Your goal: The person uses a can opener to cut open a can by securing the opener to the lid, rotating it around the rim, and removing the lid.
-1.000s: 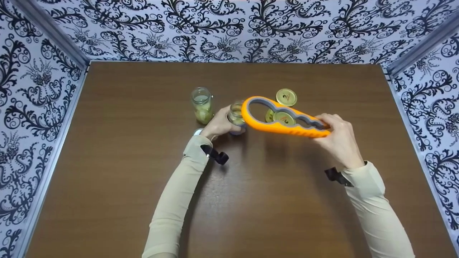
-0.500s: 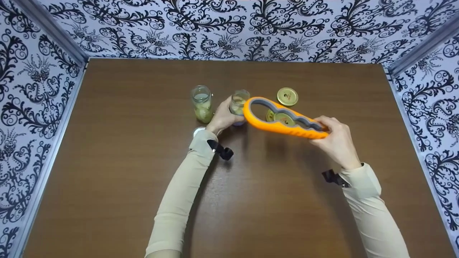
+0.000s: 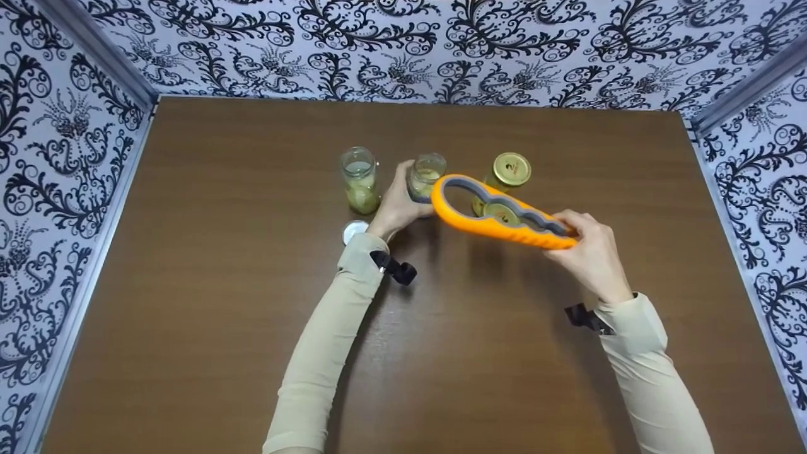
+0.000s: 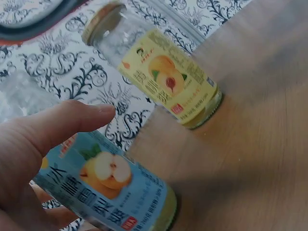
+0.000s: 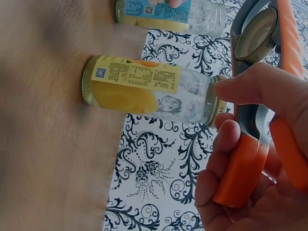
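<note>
My left hand (image 3: 398,203) holds an open glass jar (image 4: 110,178) with a blue pear label, thumb across its front and fingers on the far side. My right hand (image 3: 589,252) grips the handle end of an orange and grey jar opener (image 3: 504,234), held above the table. A gold lid (image 5: 257,36) sits within the opener's grey inner edge. Behind the opener stands an upright jar with a yellow peach label (image 4: 166,77), its gold lid (image 3: 512,169) on; the opener covers part of this jar in the head view.
An open jar (image 3: 360,183) with pale fruit in liquid stands left of my left hand. A whitish round disc (image 3: 354,232) lies beside my left wrist. Patterned panels (image 3: 403,57) border the brown table (image 3: 378,378) at the back and sides.
My left hand has moved the blue-labelled jar back and slightly right, away from the opener's tip. More of the whitish disc shows. My right hand and the opener have barely moved.
</note>
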`<state>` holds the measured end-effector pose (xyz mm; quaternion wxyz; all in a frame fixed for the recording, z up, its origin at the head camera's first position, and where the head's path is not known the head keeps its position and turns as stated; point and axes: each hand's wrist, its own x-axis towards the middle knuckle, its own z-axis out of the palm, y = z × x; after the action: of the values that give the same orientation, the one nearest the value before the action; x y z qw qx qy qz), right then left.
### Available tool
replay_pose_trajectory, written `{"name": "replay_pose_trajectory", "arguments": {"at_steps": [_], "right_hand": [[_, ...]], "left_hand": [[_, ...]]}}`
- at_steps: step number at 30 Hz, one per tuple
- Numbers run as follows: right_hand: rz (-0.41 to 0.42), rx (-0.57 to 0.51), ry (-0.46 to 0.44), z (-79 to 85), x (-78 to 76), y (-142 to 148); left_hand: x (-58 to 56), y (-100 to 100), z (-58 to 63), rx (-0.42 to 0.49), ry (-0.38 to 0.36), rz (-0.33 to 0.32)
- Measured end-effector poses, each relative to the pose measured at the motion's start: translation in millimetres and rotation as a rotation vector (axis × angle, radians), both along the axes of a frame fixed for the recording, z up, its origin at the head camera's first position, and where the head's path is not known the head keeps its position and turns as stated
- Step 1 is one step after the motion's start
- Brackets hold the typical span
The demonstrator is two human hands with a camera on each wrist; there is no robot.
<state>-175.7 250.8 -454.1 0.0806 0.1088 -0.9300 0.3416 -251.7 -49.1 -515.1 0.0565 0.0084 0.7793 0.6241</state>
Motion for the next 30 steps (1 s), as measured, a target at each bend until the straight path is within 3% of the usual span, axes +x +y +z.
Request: {"name": "replay_pose_trajectory", "arguments": {"at_steps": [7, 20, 26, 30], "right_hand": [[-0.001, -0.006, -0.002, -5.0, 2.5, -3], [-0.001, 0.007, -0.016, -17.0, 4.7, -8], [0.006, 0.005, 0.002, -22.3, 4.3, -12], [0.030, -0.001, 0.021, -23.5, 3.7, -18]], "left_hand": [[14.9, -2, 7.6, -0.109, 0.047, 0.021], [52.1, -11, 4.5, -0.231, 0.084, 0.074], [71.2, -13, 2.3, -0.206, 0.160, 0.083], [78.9, -11, -2.2, -0.064, 0.135, 0.005]]}}
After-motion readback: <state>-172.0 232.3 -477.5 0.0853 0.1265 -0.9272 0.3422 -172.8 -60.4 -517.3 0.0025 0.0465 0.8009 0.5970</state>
